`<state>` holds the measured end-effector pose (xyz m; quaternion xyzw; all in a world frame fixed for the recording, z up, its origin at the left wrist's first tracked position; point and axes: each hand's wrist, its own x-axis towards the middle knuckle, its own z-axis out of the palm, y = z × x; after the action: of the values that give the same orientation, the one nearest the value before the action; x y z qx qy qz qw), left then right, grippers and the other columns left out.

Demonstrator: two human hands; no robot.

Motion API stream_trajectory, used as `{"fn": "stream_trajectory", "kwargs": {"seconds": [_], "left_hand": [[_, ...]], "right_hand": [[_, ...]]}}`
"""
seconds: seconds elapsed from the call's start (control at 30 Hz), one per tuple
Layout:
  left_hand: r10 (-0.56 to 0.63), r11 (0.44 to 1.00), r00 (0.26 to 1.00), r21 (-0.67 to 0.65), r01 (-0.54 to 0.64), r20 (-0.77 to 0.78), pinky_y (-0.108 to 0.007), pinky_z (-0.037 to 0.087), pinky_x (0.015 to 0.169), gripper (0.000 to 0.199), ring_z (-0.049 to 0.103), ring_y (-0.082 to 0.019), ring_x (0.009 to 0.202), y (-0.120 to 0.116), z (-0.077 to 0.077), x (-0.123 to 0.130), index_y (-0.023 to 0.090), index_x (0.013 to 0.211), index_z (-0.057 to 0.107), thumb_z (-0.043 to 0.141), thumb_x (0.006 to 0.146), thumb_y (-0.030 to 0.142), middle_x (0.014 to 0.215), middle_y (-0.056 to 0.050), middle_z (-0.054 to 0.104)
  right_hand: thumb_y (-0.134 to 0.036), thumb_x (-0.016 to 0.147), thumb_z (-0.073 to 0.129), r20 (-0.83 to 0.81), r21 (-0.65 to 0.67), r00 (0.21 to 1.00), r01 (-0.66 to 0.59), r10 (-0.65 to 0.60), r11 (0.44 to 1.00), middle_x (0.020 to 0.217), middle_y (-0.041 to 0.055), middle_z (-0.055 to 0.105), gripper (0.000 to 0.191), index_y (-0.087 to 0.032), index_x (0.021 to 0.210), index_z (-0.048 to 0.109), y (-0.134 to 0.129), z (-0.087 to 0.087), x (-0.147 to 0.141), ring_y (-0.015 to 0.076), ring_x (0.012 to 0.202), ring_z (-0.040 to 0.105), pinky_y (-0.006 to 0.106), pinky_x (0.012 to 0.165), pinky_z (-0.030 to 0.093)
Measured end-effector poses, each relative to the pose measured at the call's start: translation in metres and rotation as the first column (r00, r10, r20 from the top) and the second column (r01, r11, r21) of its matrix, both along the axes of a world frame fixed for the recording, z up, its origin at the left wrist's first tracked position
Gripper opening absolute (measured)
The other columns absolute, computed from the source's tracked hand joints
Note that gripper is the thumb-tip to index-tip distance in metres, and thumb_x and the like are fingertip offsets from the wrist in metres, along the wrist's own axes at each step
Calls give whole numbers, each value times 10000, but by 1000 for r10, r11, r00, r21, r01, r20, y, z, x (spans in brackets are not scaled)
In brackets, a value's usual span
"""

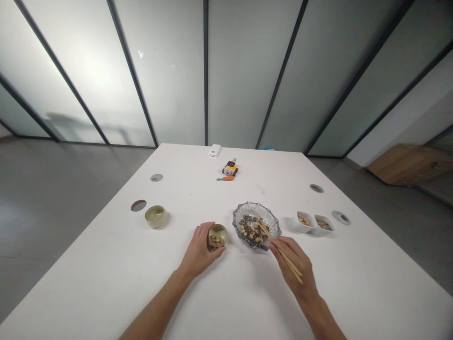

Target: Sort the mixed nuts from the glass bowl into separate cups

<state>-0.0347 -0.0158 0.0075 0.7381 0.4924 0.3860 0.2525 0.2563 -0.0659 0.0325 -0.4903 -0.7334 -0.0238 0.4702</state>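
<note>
My left hand (203,248) is wrapped round a small gold-coloured cup (220,230), tilted toward me, with some pale nuts or beans (215,240) inside. In my right hand (295,264) is a pair of wooden chopsticks (288,262). Their tips reach into a scalloped clear glass bowl (271,220), just right of the cup. A mix of dark and tan nuts or beans (253,229) lies in that bowl. Whether the chopstick tips pinch a piece, I cannot make out.
A second gold-coloured cup (155,216) stands at the left. Two small white dishes (313,230) holding pale pieces sit at the right. Farther back are a yellow toy vehicle (230,167), an orange-handled toy screwdriver (226,179) and a white box-like device (214,150). Round holes (138,205) pierce the white table (198,189).
</note>
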Motion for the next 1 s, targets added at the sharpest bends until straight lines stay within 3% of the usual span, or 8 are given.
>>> {"fn": "stream_trajectory", "kwargs": {"seconds": [1.0], "left_hand": [[-8,999,1000,-34,9,17,-491,511,1064,642,611,-303,1209,1,-2,0,264,1324,532,809,748,203,1292,-88,640]], "right_hand": [[-201,967,678,76,12,997,0,-1,1000,965,84,733,102,-215,1042,747,1,-8,9,210,879,730,348,788,641]]}}
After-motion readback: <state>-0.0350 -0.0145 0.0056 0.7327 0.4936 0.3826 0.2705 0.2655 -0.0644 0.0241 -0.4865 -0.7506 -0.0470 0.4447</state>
